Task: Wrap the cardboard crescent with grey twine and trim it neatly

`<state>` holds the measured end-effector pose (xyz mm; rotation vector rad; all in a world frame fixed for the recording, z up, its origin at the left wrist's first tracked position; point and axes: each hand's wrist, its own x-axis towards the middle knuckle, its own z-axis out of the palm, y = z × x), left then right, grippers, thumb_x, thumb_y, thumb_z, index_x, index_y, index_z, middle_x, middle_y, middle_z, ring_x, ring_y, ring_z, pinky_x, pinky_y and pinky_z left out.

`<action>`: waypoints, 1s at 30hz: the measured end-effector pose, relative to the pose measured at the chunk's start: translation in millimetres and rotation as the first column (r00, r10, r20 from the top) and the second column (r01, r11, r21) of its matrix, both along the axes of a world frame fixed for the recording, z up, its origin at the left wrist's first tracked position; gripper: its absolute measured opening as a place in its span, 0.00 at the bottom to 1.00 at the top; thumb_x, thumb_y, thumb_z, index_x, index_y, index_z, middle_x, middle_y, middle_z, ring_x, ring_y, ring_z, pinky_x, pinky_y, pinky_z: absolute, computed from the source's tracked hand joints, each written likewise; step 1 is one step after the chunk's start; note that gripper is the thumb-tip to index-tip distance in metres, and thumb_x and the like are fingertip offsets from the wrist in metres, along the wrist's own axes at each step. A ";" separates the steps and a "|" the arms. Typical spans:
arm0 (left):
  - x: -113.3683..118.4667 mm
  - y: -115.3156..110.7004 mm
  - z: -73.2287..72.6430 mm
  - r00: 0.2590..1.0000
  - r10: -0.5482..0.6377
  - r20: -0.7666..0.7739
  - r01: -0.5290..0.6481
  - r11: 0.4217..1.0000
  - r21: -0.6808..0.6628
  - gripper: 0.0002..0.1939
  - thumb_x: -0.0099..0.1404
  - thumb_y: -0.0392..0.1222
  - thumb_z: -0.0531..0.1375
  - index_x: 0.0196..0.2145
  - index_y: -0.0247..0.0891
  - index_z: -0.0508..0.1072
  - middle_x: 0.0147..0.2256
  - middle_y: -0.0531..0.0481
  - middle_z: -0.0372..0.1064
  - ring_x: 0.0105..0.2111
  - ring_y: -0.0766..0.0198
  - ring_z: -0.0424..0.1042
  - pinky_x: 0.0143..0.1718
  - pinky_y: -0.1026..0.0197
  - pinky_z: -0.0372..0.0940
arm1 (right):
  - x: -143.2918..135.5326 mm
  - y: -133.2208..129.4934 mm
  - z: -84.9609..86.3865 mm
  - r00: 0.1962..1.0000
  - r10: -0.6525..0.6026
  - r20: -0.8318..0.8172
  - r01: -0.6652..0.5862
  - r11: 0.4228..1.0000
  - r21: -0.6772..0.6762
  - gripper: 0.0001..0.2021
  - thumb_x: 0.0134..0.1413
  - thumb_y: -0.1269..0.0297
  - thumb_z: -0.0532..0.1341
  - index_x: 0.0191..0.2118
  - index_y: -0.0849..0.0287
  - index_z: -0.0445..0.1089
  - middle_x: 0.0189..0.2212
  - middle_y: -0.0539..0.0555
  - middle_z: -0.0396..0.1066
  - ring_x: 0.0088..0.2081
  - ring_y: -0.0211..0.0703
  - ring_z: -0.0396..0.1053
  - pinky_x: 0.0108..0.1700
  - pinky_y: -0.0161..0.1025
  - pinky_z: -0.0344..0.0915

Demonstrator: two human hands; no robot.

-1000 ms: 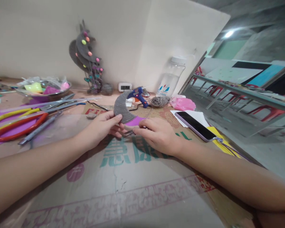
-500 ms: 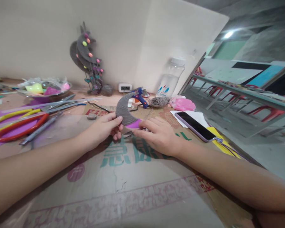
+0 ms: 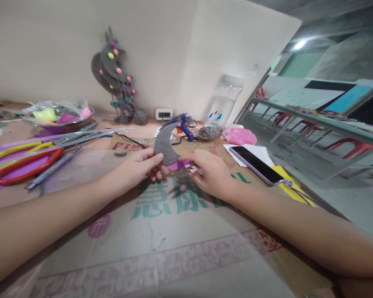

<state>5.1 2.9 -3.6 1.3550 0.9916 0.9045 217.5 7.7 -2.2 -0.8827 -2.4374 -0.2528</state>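
Observation:
A crescent wrapped in grey yarn, with a purple part at its lower right, is pinched between the thumb and fingers of my left hand. My right hand is closed at the crescent's lower right end, its fingers around something small and blurred that I cannot make out. A blue glue gun lies just behind the crescent. To its right rests a ball of grey yarn.
Scissors with red handles and a bowl of colourful pieces are at the left. A decorated crescent leans on the wall. At the right are a bottle, pink bag and phone.
The crescent has tilted and moved slightly right with my left hand. My right hand has turned and drawn a little to the right, and less of the purple part shows.

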 end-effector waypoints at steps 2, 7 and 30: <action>0.1 -0.9 0.9 1.000 0.010 -0.007 -0.010 1.000 -0.006 0.10 0.62 0.44 0.55 0.28 0.34 0.67 0.25 0.50 0.70 0.21 0.70 0.66 0.22 0.68 0.60 | -0.1 1.0 -1.4 0.995 -0.087 -0.039 0.082 0.990 -0.115 0.13 0.55 0.62 0.57 0.46 0.57 0.66 0.34 0.53 0.71 0.34 0.41 0.66 0.35 0.36 0.59; -1.5 -1.1 0.1 0.999 -0.015 -0.043 0.017 0.999 0.032 0.11 0.63 0.45 0.54 0.28 0.35 0.67 0.24 0.52 0.70 0.21 0.71 0.65 0.23 0.69 0.59 | -0.8 3.8 -3.1 0.978 -0.197 -0.070 0.173 0.951 -0.256 0.16 0.54 0.55 0.59 0.46 0.56 0.67 0.30 0.52 0.71 0.30 0.38 0.66 0.32 0.34 0.56; 0.9 -16.5 6.4 0.896 -0.218 -0.388 0.323 0.918 0.230 0.15 0.61 0.49 0.55 0.24 0.38 0.72 0.22 0.53 0.67 0.23 0.66 0.63 0.24 0.66 0.55 | -1.7 8.6 -8.0 0.990 -0.127 0.054 0.123 0.990 0.063 0.17 0.60 0.55 0.51 0.28 0.59 0.69 0.22 0.50 0.66 0.27 0.37 0.61 0.30 0.34 0.49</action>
